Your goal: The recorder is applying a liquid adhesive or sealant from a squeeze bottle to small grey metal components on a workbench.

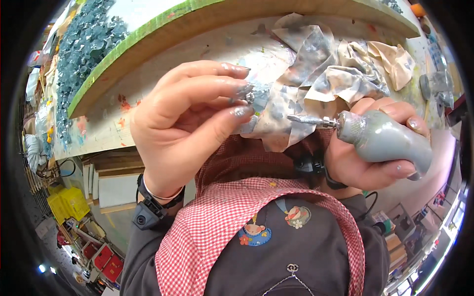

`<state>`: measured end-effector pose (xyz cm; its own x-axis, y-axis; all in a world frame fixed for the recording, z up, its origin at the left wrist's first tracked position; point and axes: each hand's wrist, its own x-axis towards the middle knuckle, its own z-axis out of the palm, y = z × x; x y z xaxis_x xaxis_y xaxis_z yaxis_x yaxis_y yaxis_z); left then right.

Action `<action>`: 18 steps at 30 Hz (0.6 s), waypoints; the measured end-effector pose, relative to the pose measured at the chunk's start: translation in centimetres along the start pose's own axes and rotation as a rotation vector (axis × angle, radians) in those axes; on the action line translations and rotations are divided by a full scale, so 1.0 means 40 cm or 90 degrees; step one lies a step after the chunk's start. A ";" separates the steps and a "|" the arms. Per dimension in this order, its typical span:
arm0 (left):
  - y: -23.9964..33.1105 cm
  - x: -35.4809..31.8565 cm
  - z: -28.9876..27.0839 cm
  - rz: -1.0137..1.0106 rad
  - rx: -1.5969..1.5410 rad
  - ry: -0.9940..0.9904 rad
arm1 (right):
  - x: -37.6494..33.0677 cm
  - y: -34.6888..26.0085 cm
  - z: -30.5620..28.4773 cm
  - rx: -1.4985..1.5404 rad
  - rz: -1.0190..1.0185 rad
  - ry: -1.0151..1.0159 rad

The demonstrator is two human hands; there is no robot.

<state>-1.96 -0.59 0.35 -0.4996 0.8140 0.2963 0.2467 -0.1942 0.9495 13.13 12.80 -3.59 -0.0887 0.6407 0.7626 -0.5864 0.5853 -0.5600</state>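
My left hand [182, 108] pinches a small silvery-grey piece [250, 97] between thumb and fingertips; its exact kind is too small to make out. Grey paint smears mark the fingertips. A grey squeeze bottle [395, 135] lies tilted in my right hand [348, 160], whose fingers wrap round it. From its ribbed cap a paint-coated metal nozzle [311, 120] points left toward my left hand, a gap away from the silvery piece. Below and behind the nozzle spreads a crumpled, grey-stained cloth [286, 106] on the table [163, 108].
A green-edged wooden board [148, 32] curves across the far side of the table. Beyond it, at the left, lies a heap of small blue-grey pieces [86, 49]. A clear cup-like container [437, 86] stands at the right. A yellow crate [68, 203] sits lower left.
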 end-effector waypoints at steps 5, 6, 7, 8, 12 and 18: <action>0.005 0.004 -0.007 -0.036 -0.078 -0.037 | 0.001 -0.013 0.013 -0.044 0.021 -0.019; 0.005 0.004 -0.007 -0.035 -0.078 -0.036 | 0.001 -0.014 0.015 -0.048 0.026 -0.023; 0.006 0.003 -0.008 -0.045 -0.087 -0.021 | 0.002 -0.016 0.015 -0.052 0.031 -0.026; 0.008 0.003 -0.008 -0.056 -0.100 -0.006 | 0.002 -0.017 0.015 -0.074 0.025 -0.017; 0.013 0.005 -0.004 -0.053 -0.060 -0.025 | 0.000 -0.015 0.014 -0.186 0.025 0.028; 0.018 0.004 0.005 -0.068 -0.008 -0.014 | -0.001 -0.007 0.020 -0.216 0.013 0.018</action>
<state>-1.69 -0.47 1.05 -0.5038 0.8423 0.1916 0.1826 -0.1129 0.9767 12.68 12.21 -3.19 -0.0727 0.6648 0.7434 -0.2830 0.7010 -0.6546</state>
